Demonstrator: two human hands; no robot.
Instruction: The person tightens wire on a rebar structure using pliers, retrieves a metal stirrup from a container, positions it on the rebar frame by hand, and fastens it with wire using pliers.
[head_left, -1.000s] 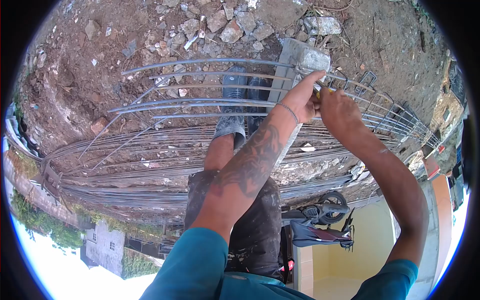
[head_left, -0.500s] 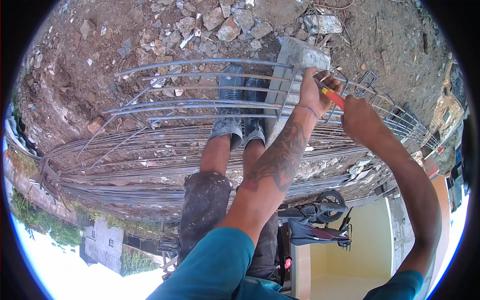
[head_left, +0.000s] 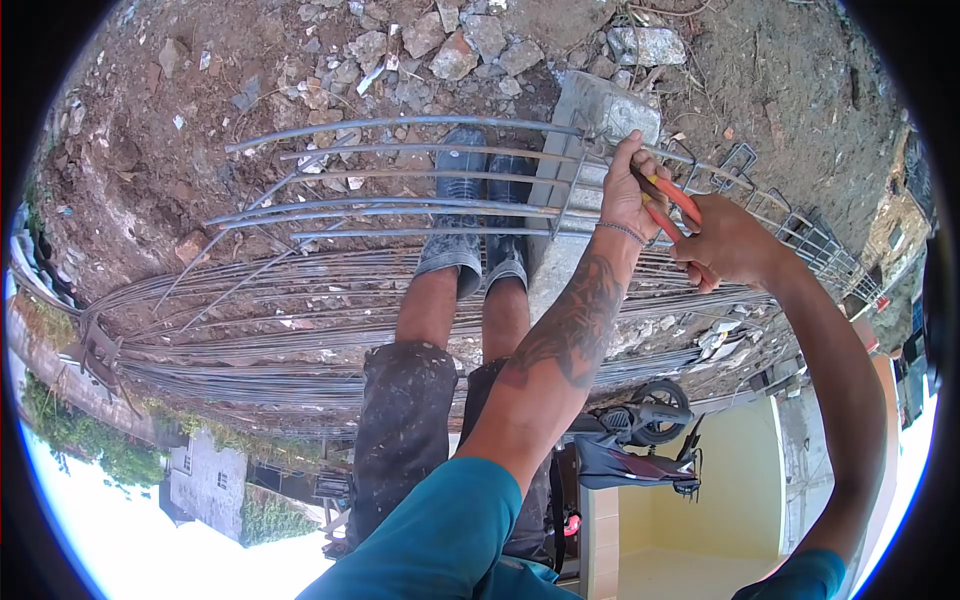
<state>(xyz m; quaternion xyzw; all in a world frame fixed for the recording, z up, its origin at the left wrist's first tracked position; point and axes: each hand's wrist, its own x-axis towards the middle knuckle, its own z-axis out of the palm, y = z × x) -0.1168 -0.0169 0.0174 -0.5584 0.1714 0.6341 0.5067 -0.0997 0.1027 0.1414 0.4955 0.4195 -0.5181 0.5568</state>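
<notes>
My right hand point(head_left: 735, 240) is closed round the red-and-yellow handles of a pair of pliers point(head_left: 682, 200), which stand apart. Their dark jaws point left, to my left hand point(head_left: 628, 190). That hand is closed at the rebar cage point(head_left: 566, 195), with its thumb up and fingers curled; what they grip, if anything, is hidden. The cage's long bars stick out to the left, past square stirrups, and its far end runs off to the right. A concrete block point(head_left: 600, 110) lies under the cage at my hands.
My boots point(head_left: 458, 190) stand beneath the bars' free ends. Long bundles of thin steel bars point(head_left: 250, 385) lie across the ground nearer my body. Broken stones point(head_left: 455, 58) and rubble cover the soil beyond. A motorbike point(head_left: 635, 455) appears at the lower right.
The plier handles have spread apart, and my right hand has turned and moved slightly right and down. My left hand's fingers have curled in more beside the jaws.
</notes>
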